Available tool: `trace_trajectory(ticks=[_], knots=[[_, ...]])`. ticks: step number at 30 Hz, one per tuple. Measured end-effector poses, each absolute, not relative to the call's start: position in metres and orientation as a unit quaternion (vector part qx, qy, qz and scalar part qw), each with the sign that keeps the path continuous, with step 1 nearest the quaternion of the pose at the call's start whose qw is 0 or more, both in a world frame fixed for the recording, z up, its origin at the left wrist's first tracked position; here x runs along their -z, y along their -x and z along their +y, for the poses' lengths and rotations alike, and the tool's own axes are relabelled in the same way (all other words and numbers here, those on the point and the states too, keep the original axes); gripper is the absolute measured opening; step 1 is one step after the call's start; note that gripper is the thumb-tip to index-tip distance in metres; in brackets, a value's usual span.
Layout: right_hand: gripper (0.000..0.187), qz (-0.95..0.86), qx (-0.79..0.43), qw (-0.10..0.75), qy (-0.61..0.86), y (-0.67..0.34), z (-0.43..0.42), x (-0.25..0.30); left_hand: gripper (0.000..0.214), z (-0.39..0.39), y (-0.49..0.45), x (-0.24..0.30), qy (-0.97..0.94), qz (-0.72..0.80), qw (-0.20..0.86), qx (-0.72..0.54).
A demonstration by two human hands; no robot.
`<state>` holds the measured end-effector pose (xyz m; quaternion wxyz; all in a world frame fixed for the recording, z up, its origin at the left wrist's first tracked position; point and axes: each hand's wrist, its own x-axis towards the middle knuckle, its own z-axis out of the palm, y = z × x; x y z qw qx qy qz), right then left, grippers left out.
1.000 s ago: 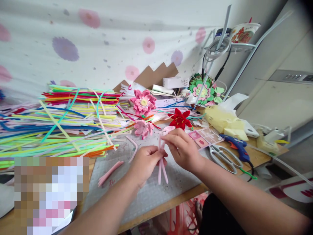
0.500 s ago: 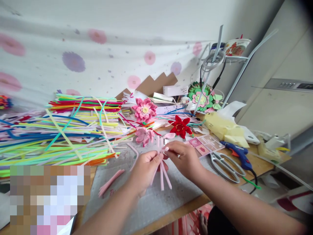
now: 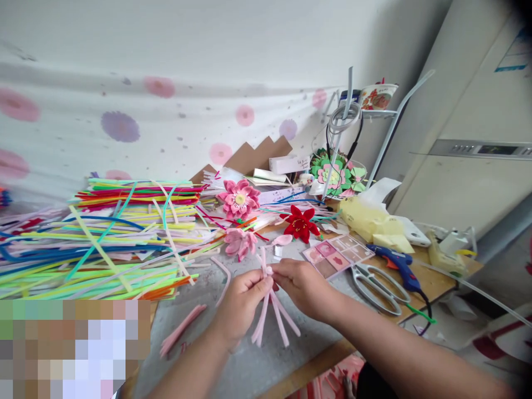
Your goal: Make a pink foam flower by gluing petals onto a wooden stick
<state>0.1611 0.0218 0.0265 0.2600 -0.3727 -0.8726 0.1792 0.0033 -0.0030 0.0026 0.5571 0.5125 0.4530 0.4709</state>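
A bundle of pale pink pipe cleaners (image 3: 280,322) is held over the grey mat (image 3: 208,366), its lower ends fanned out towards me. My left hand (image 3: 245,299) pinches the bundle at its middle. My right hand (image 3: 297,282) closes on the same spot from the other side, fingertips at a small pale knot or wrap. Just behind my hands lie a pale pink petal (image 3: 282,240), a pink pipe-cleaner flower (image 3: 240,244) and a red flower (image 3: 301,223). Left of my left hand, a bent pink pipe cleaner (image 3: 224,277) and a short pink bunch (image 3: 183,331) rest on the mat.
Heaps of coloured pipe cleaners (image 3: 112,238) cover the left side. At the right are large scissors (image 3: 380,288), a blue glue gun (image 3: 397,265) with its cord, and a palette card (image 3: 336,255). A larger pink flower (image 3: 239,199) and cardboard (image 3: 257,158) are behind.
The view has shifted, so the scene sits lower and further left. My right hand has drawn in closer against my left at the bundle, whose lower ends are spread wider.
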Motion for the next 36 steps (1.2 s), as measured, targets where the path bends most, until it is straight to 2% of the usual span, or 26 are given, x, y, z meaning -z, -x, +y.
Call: trace_trajectory(ticks=[3, 6, 11, 15, 22, 26, 29, 32, 36], knots=[[0.027, -0.852, -0.247, 0.32, 0.333, -0.161, 0.024, -0.023, 0.019, -0.003, -0.002, -0.002, -0.506, 0.417, 0.591, -0.47], [0.024, -0.837, -0.231, 0.351, 0.35, -0.159, 0.023, -0.019, 0.02, -0.002, -0.002, -0.001, -0.527, 0.409, 0.584, -0.463], [0.016, -0.837, -0.186, 0.281, 0.431, -0.157, 0.018, -0.017, 0.016, -0.002, -0.003, -0.003, -0.551, 0.41, 0.533, -0.494], [0.019, -0.841, -0.202, 0.276, 0.419, -0.16, 0.02, -0.023, 0.009, -0.002, -0.003, -0.006, -0.524, 0.394, 0.562, -0.504], [0.02, -0.871, -0.171, 0.233, 0.397, -0.162, 0.019, -0.025, 0.011, 0.0, -0.004, -0.007, -0.474, 0.394, 0.588, -0.524], [0.021, -0.879, -0.165, 0.238, 0.38, -0.16, 0.017, -0.029, 0.008, 0.001, -0.005, -0.009, -0.45, 0.408, 0.585, -0.537], [0.02, -0.871, -0.215, 0.241, 0.37, -0.16, 0.016, -0.033, 0.007, -0.001, -0.005, -0.009, -0.435, 0.381, 0.608, -0.544], [0.02, -0.85, -0.327, 0.233, 0.342, -0.162, 0.013, -0.036, 0.008, -0.004, -0.004, -0.009, -0.433, 0.34, 0.633, -0.544], [0.028, -0.805, -0.441, 0.199, 0.344, -0.171, 0.013, -0.035, 0.013, -0.005, -0.001, -0.007, -0.455, 0.293, 0.661, -0.52]])
